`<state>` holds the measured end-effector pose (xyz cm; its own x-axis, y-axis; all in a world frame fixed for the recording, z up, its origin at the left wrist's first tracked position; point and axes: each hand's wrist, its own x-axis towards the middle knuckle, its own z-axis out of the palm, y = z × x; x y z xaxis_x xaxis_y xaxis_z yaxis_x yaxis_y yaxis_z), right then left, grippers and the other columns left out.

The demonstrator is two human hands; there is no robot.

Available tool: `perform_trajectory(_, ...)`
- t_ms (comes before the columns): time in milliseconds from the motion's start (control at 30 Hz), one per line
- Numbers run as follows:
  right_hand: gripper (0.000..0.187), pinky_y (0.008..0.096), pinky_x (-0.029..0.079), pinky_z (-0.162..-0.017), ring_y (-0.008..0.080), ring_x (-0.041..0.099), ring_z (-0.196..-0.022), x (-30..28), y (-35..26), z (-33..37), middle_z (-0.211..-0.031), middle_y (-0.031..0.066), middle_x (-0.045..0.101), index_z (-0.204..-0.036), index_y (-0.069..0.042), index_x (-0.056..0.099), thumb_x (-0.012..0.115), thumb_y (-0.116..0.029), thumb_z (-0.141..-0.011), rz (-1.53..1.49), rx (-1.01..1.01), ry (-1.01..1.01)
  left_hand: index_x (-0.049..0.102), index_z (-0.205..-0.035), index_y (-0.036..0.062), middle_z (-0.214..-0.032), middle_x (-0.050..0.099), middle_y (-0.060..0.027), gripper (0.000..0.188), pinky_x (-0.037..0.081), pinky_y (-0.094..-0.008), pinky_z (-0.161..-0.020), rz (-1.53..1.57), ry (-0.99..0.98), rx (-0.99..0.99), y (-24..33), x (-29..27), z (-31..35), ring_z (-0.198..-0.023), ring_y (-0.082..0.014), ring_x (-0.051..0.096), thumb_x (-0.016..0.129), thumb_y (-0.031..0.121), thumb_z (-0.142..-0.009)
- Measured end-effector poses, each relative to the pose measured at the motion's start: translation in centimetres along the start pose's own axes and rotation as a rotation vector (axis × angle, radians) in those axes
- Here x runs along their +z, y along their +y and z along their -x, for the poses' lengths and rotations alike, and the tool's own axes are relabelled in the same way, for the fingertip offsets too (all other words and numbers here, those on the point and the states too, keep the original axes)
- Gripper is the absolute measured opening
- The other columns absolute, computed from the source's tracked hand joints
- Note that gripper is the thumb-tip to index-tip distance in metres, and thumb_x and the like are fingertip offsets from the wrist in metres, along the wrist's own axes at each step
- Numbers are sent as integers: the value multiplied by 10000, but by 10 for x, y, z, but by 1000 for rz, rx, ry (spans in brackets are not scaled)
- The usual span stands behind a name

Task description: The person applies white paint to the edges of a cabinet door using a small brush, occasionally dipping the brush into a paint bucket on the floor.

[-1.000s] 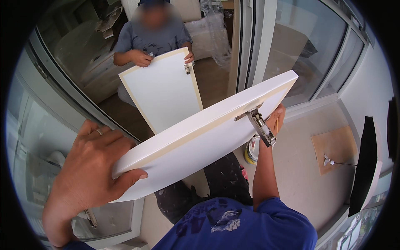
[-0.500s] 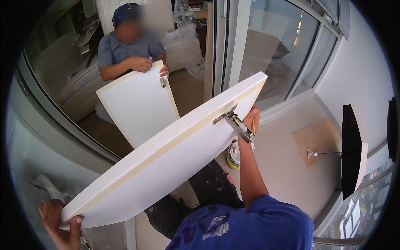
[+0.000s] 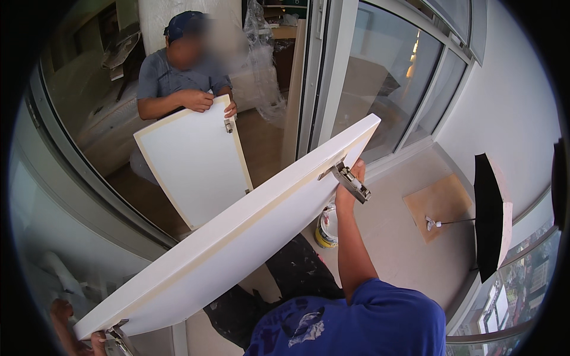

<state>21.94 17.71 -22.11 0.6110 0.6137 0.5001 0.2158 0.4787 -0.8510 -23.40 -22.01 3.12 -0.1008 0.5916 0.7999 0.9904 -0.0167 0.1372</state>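
Observation:
A white cabinet door (image 3: 237, 249) with tan tape along its edges slants across in front of me, rising to the right. My left hand (image 3: 64, 323) grips its lower left end, fingers on the outer side and thumb by a metal hinge (image 3: 117, 336). My right hand (image 3: 358, 170) holds the upper right end from behind, its fingers mostly hidden by the door and by another hinge (image 3: 351, 184). Facing me, a co-worker holds a second taped white door (image 3: 196, 160) upright, with one hand (image 3: 197, 101) at its top edge and the other (image 3: 230, 108) at its corner.
A paint bucket (image 3: 327, 225) stands on the floor behind my right forearm. Further right are a brown board (image 3: 436, 204) and a black umbrella (image 3: 491, 216) on a stand. A sliding glass door frame (image 3: 332, 77) rises behind; plastic sheeting (image 3: 261, 59) hangs inside the room.
My door has shifted slightly down and left at its lower end, and the hinge there now shows. Both hands still hold it. The view has moved a little.

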Motion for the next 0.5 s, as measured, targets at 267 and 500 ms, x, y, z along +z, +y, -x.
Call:
perform_trajectory(267,508,365,398,-942,242,520,-994,8,5,-8,-1015,143,538,-1121,27,537,313,-428,-1080,101,-100,-14,479,-1332,-33,-1211,572,-125,955,432,-376,-956,623,238,-532,-92,45,110,-1091,-238,554,783,632,-718)
perform_trajectory(500,477,381,387,-986,272,523,-1048,-19,19,-1,-1137,165,514,-1182,31,514,319,-393,-1084,192,-116,-143,367,-1400,-52,-1266,540,-153,1030,420,-373,-988,624,326,-706,-122,76,148,-1129,-226,539,776,633,-748)
